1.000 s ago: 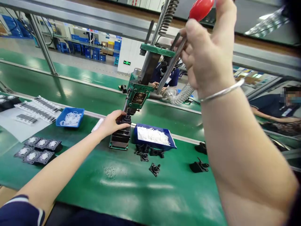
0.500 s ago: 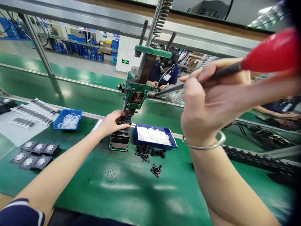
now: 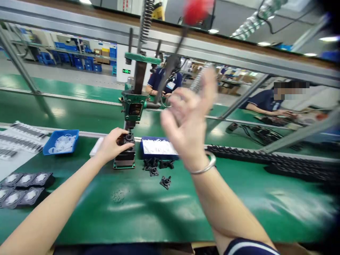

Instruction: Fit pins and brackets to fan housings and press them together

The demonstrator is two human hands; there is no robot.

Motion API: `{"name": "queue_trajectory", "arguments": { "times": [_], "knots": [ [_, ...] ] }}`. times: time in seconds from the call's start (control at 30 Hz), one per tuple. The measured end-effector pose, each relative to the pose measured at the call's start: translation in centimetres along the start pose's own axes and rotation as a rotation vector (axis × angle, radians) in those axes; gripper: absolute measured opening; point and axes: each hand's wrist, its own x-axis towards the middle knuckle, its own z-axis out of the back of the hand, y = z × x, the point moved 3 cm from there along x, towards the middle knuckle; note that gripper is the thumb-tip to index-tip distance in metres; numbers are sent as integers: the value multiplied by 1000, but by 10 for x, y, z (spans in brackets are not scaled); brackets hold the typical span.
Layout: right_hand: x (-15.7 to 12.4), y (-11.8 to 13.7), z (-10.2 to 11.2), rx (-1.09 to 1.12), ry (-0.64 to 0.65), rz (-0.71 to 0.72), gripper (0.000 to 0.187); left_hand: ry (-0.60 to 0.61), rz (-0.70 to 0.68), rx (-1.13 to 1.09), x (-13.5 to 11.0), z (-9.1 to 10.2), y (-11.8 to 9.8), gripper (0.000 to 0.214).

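A green hand press stands at the far side of the bench. My left hand reaches to its base, thumb and fingers closed around a black plastic part under the ram. The press lever points steeply up, its red knob blurred at the top. My right hand, with a silver bangle on the wrist, is off the lever to its right. Its fingers are apart, smeared by motion, and nothing shows in them. Several loose black four-legged parts lie in front of the press.
A dark blue bin of small white pieces is right of the press; a blue tray of white rings is left. Black fans lie in rows at left. Black parts line the right side. Two co-workers sit beyond.
The lever has swung up, and my right hand has let go of it and opened. My left hand stays at the part on the press. The view has turned to the right.
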Motion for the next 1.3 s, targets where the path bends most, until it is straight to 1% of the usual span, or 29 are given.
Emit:
{"name": "queue_trajectory", "arguments": {
  "times": [0.03, 0.1, 0.13, 0.2, 0.27, 0.3, 0.37, 0.47, 0.57, 0.63, 0.7, 0.77, 0.83, 0.93, 1.03, 1.13, 1.2, 1.3],
  "knots": [
    [-20, 1, -8, -12, 36, -77, 81, -16, -28, 51, -8, -5, -10, 38],
    [-63, 1, -31, -34, 183, -230, 88, -69, -86, 121, -24, -19, -28, 38],
    [-83, -1, -42, -62, 217, -292, 87, -97, -120, 148, -32, -27, -37, 38],
    [-116, -7, -54, -125, 174, -409, 70, -136, -209, 188, -43, -47, -50, 35],
    [-138, -15, -50, -221, 86, -479, 50, -140, -290, 195, -51, -71, -59, 35],
    [-147, -19, -43, -274, 55, -495, 43, -126, -315, 186, -55, -84, -62, 37],
    [-164, -31, -22, -392, 20, -519, 35, -71, -338, 161, -65, -109, -65, 44],
    [-197, -63, 22, -634, -31, -606, 30, 50, -385, 137, -90, -141, -66, 48],
    [-235, -104, 60, -818, -75, -712, 25, 196, -452, 128, -119, -163, -65, 39],
    [-254, -127, 75, -866, -104, -744, 24, 292, -489, 125, -135, -172, -63, 36],
    [-265, -143, 83, -907, -146, -761, 26, 363, -533, 131, -145, -178, -62, 35],
    [-269, -156, 88, -935, -193, -774, 29, 405, -558, 146, -149, -182, -60, 36],
    [-271, -170, 93, -939, -229, -792, 32, 418, -538, 152, -151, -184, -57, 37],
    [-274, -197, 105, -906, -243, -817, 34, 442, -506, 164, -152, -186, -52, 38],
    [-279, -225, 125, -898, -276, -850, 35, 446, -547, 205, -155, -188, -46, 39],
    [-283, -247, 153, -923, -340, -892, 38, 425, -600, 221, -155, -190, -41, 40],
    [-286, -259, 173, -943, -395, -923, 47, 411, -635, 218, -154, -192, -38, 40],
    [-294, -275, 196, -981, -495, -992, 80, 427, -689, 228, -153, -197, -32, 40]
  ]
}}
